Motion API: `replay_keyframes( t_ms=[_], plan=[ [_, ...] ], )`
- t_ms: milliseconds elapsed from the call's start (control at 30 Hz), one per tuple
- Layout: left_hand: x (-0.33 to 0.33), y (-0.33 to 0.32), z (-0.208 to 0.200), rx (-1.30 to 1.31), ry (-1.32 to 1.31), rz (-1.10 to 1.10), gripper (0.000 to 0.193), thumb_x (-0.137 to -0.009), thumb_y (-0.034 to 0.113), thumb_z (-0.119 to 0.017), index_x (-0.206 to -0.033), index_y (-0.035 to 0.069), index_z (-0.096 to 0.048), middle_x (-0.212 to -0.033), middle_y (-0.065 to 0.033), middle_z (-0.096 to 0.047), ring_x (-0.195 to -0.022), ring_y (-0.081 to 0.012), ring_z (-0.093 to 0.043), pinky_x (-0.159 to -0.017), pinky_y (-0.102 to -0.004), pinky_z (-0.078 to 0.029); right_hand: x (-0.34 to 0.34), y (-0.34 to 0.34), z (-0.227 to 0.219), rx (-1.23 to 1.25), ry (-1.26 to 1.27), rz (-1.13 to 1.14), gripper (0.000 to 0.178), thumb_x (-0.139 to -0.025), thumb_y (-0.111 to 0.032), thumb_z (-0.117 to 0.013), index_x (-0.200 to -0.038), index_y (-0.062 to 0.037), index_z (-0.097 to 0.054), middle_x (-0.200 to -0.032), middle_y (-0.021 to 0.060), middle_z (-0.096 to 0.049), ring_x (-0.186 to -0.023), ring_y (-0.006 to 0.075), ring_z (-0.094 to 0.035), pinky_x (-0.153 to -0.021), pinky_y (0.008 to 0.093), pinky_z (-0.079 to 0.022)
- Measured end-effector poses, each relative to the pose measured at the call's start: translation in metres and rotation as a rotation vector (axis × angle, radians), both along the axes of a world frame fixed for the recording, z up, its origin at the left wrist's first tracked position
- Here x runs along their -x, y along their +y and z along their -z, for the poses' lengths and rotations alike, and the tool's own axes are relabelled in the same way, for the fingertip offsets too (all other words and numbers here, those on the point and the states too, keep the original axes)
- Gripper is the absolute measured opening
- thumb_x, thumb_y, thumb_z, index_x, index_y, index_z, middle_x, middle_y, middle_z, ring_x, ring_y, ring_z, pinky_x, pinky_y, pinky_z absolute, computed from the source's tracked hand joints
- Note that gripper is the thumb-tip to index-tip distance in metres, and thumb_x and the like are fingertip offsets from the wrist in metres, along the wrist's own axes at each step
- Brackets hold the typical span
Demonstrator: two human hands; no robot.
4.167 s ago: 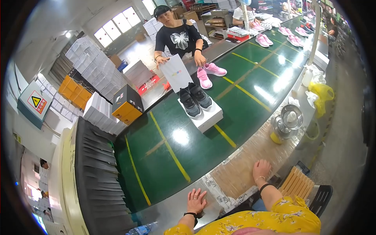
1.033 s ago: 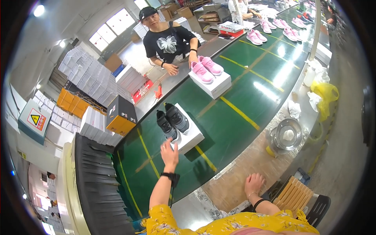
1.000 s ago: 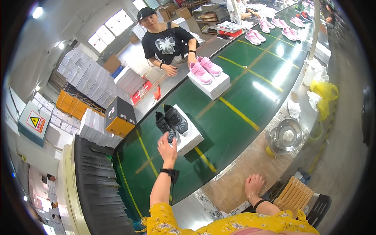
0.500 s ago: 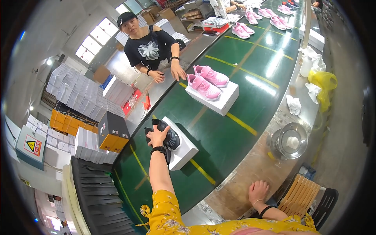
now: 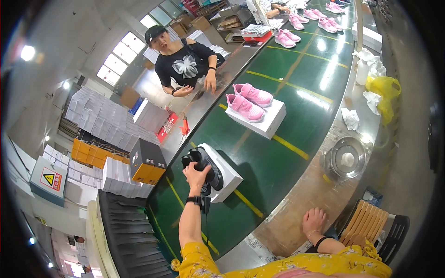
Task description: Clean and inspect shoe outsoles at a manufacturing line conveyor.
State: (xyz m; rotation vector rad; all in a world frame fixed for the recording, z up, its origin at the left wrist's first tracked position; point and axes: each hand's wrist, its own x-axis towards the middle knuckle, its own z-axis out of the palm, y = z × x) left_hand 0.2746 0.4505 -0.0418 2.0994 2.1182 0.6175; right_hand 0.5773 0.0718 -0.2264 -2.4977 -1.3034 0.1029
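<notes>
A pair of black sneakers (image 5: 215,178) with striped sides sits on a white shoebox (image 5: 232,178) on the green conveyor belt. My left hand (image 5: 196,177), with a black band on its wrist, grips the nearer sneaker around its ankle opening; its fingertips are partly hidden. On the wooden worktop (image 5: 282,228) beside the belt rests my right hand (image 5: 314,219), lying palm down with nothing in it. Farther along the belt, a pair of pink sneakers (image 5: 246,107) stands on another white shoebox (image 5: 273,118).
A co-worker (image 5: 187,65) stands across the belt, hands near its far edge. On my side are a metal bowl (image 5: 345,160), crumpled white paper (image 5: 350,119) and a yellow plastic bag (image 5: 385,95). Stacked shoeboxes (image 5: 99,111) fill the left; more pink sneakers (image 5: 287,38) stand far down the belt.
My view has turned slightly, shifting the scene. My left hand has moved from across the top of the black sneakers onto the nearer one. The co-worker's hands have drawn back from the pink pair.
</notes>
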Motion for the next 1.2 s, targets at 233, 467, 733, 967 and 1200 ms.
replay_keyframes(
  t_ms=[233, 467, 733, 967, 1200],
  plan=[
    [-0.003, -0.170, -0.045, 0.003, 0.244, 0.759, 0.046, -0.057, 0.033, -0.086, -0.090, 0.011, -0.062, -0.115, -0.0107, -0.054, -0.113, -0.0331, -0.048, -0.100, -0.0578, -0.032, 0.000, -0.007, 0.002, -0.039, -0.001, 0.004, 0.016, -0.085, -0.026, -0.059, -0.085, -0.0092, -0.057, -0.094, 0.0116, -0.055, -0.097, 0.0312, -0.050, -0.087, 0.0451, -0.038],
    [0.039, -0.336, 0.010, 0.329, 0.640, 1.230, 0.044, -0.071, 0.007, -0.066, -0.113, 0.015, -0.055, -0.140, -0.0052, -0.046, -0.137, -0.0235, -0.036, -0.113, -0.0528, -0.024, 0.002, -0.008, 0.005, -0.009, 0.013, 0.006, 0.016, -0.085, -0.026, -0.058, -0.086, -0.0102, -0.058, -0.094, 0.0104, -0.056, -0.097, 0.0294, -0.051, -0.086, 0.0435, -0.040],
    [0.037, -0.420, 0.024, 0.454, 0.483, 0.939, 0.043, -0.074, 0.005, -0.063, -0.115, 0.014, -0.059, -0.138, -0.0063, -0.049, -0.130, -0.0271, -0.045, -0.104, -0.0453, -0.038, 0.004, -0.006, 0.009, -0.060, -0.018, 0.014, 0.017, -0.087, -0.027, -0.057, -0.086, -0.0105, -0.057, -0.094, 0.0097, -0.056, -0.096, 0.0287, -0.052, -0.086, 0.0438, -0.041],
    [-0.002, -0.478, 0.041, 0.627, -0.228, 0.246, 0.053, -0.084, 0.017, -0.067, -0.134, 0.014, -0.047, -0.095, -0.0163, -0.063, -0.091, -0.0347, -0.066, -0.077, -0.0418, -0.053, 0.001, -0.012, 0.012, -0.109, 0.000, 0.028, 0.016, -0.087, -0.028, -0.058, -0.086, -0.0124, -0.058, -0.094, 0.0085, -0.056, -0.096, 0.0283, -0.052, -0.086, 0.0435, -0.040],
    [-0.014, -0.486, 0.083, 0.540, -0.356, 0.310, 0.083, -0.082, 0.008, -0.065, -0.150, 0.020, -0.019, -0.117, -0.0360, -0.056, -0.109, -0.0528, -0.055, -0.092, -0.0515, -0.047, 0.001, -0.018, 0.003, -0.067, -0.040, 0.007, 0.016, -0.086, -0.027, -0.058, -0.086, -0.0113, -0.058, -0.094, 0.0090, -0.056, -0.096, 0.0288, -0.051, -0.086, 0.0437, -0.040]
  ],
)
